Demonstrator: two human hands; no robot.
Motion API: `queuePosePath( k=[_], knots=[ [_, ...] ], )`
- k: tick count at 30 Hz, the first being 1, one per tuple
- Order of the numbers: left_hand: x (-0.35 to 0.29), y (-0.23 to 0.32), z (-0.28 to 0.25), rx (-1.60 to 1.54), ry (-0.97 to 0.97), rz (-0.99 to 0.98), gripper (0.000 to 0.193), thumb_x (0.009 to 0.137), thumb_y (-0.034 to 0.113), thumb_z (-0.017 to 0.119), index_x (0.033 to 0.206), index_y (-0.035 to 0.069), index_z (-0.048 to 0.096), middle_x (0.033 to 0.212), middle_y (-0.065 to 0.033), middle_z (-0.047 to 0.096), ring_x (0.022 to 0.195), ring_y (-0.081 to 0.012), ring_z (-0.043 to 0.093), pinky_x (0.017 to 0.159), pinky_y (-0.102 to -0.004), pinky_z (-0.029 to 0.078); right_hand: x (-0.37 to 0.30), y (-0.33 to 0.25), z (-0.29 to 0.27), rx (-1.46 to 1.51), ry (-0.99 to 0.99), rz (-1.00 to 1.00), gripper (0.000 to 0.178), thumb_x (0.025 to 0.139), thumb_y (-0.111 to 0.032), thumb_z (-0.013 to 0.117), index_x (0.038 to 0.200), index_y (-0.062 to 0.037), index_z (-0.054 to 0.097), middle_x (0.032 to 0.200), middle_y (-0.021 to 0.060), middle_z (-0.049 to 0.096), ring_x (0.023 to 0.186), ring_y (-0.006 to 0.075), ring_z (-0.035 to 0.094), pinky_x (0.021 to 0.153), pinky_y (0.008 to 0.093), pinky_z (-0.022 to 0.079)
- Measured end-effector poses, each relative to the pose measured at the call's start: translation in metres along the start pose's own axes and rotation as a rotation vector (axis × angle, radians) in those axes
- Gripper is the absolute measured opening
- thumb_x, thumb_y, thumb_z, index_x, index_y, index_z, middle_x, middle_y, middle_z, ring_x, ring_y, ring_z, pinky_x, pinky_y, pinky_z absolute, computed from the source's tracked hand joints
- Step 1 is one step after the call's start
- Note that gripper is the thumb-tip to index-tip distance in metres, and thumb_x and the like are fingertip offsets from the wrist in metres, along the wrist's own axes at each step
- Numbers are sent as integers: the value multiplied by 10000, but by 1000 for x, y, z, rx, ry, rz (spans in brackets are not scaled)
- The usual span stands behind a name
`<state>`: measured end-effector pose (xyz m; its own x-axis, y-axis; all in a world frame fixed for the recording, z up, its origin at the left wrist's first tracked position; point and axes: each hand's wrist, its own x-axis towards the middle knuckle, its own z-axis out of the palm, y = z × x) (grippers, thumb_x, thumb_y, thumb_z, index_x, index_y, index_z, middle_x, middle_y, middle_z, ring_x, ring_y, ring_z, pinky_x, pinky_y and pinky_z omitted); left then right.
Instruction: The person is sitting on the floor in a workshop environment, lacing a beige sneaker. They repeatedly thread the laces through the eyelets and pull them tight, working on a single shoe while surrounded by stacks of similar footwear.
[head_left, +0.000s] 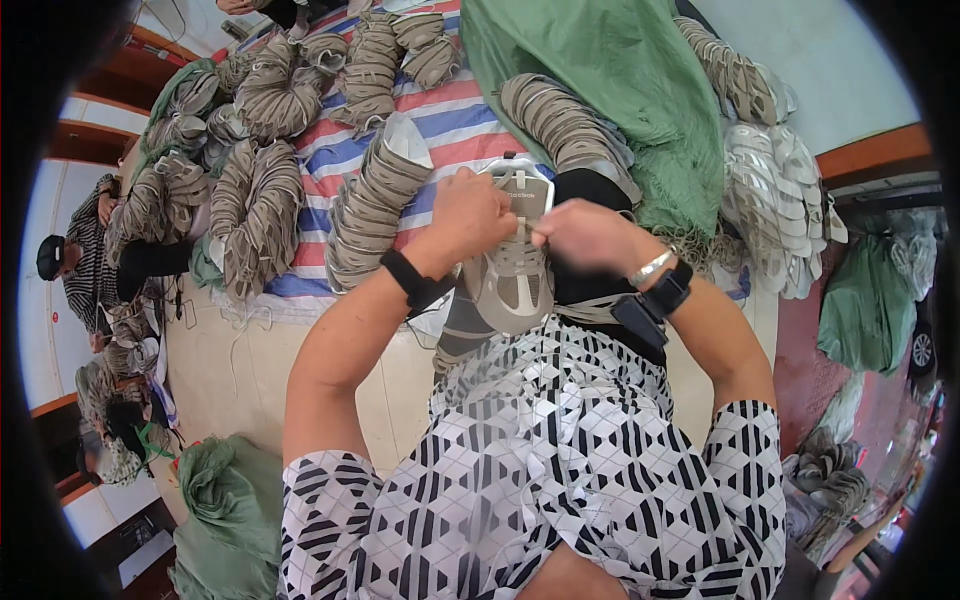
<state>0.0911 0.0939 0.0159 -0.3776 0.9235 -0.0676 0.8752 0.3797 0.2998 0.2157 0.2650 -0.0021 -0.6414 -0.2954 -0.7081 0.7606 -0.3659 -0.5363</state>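
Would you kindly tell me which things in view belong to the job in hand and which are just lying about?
In the job: beige shoe upper, left hand and right hand at it; probably the nearby stack of similar uppers.
Apparently lying about: green sheet, top; green sack, lower left.

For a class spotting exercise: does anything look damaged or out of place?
Nothing stands out: the left hand and right hand are at one shoe, and stacked uppers lie on the striped sheet.
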Motion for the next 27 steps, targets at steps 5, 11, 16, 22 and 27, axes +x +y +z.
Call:
queuePosePath(
  k=[5, 11, 16, 22, 27],
  knots=[
    [-10, -9, 4, -296, 103, -100, 177, 757, 260, 677, 805, 101, 618, 834, -81, 590, 882, -286, 528, 791, -414, 410, -37, 44, -28, 354, -62, -94, 182, 954, -193, 491, 884, -44, 570, 487, -47, 381, 337, 48, 255, 328, 207, 207],
    [-6, -1, -7, -191, 128, 68, 168, 747, 175, 713, 865, 101, 618, 808, -52, 603, 856, -245, 539, 757, -356, 420, -86, 105, -125, -684, 1015, -478, 159, 884, -167, 586, 920, -17, 624, 740, 112, 646, 541, 198, 560, 526, 299, 446],
    [-18, -1, 5, -365, 357, 69, 160, 775, 128, 685, 925, 98, 637, 757, -51, 596, 807, -243, 558, 745, -344, 425, -75, 75, -58, -1054, 1187, -948, 151, 859, -162, 600, 912, -22, 623, 890, 132, 652, 832, 296, 621, 742, 371, 478],
    [-55, 3, 0, -811, 268, -314, 174, 882, 110, 582, 1025, 26, 634, 782, -31, 628, 693, -112, 596, 622, -256, 468, -18, 24, 21, -1043, 856, -805, 200, 855, -232, 600, 897, -39, 569, 779, 152, 627, 752, 348, 615, 646, 429, 468],
    [-127, -129, -29, -1073, 717, -618, 254, 925, 165, 520, 1114, 12, 593, 610, 43, 481, 520, -66, 459, 548, -222, 441, 8, 31, 6, -1068, 654, -720, 245, 863, -236, 584, 729, -37, 634, 634, 144, 603, 602, 300, 609, 576, 411, 465]
  ],
)
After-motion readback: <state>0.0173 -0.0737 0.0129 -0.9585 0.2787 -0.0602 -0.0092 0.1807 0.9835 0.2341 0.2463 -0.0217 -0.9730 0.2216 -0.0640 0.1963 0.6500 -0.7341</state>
